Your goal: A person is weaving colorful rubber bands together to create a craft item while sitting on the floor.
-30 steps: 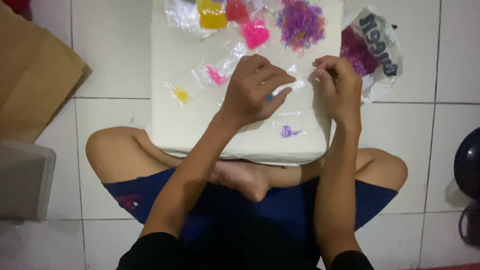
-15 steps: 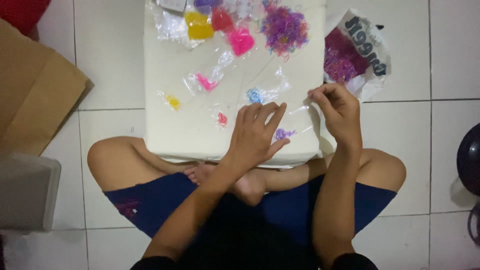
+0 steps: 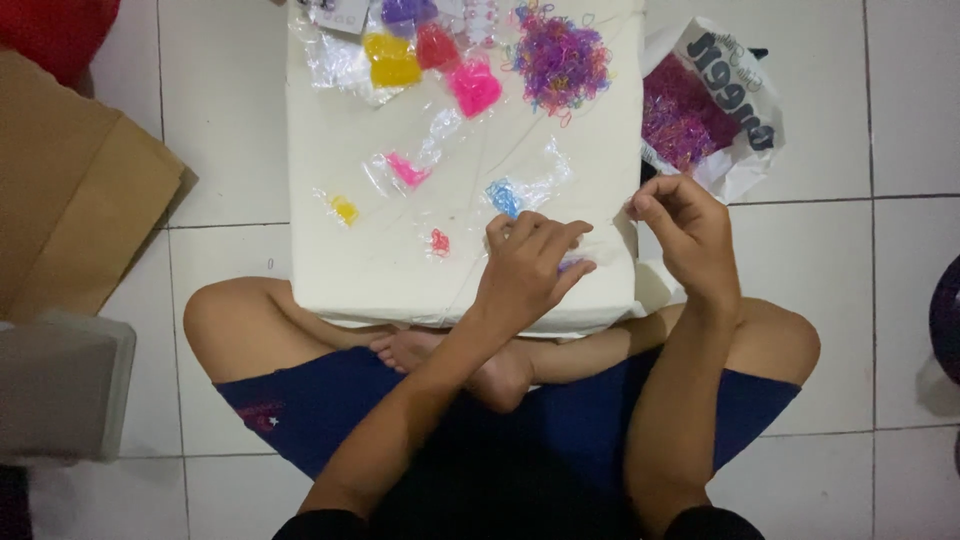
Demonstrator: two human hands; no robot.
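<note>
On the white tiled floor [image 3: 230,120], a person sits cross-legged with a white foam board [image 3: 380,270] resting over the knees. Flattened brown cardboard [image 3: 70,200] lies well off to the board's left, and a white plastic bag of purple rubber bands [image 3: 700,115] sits just beside its right edge. At the board's far end lies a loose heap of purple and pink bands [image 3: 560,60], next to small clear packets of yellow [image 3: 390,60], red [image 3: 435,45] and pink bands [image 3: 475,88]. Nearer the middle lie smaller packets, pink [image 3: 405,170], yellow [image 3: 343,208], blue [image 3: 503,195] and red [image 3: 439,241]. The left hand [image 3: 525,275] rests palm-down on the board, fingers curled over a small purple band [image 3: 570,265]. The right hand [image 3: 685,235] hovers at the board's right edge, thumb and forefinger pinched on a thin clear packet [image 3: 615,235].
</note>
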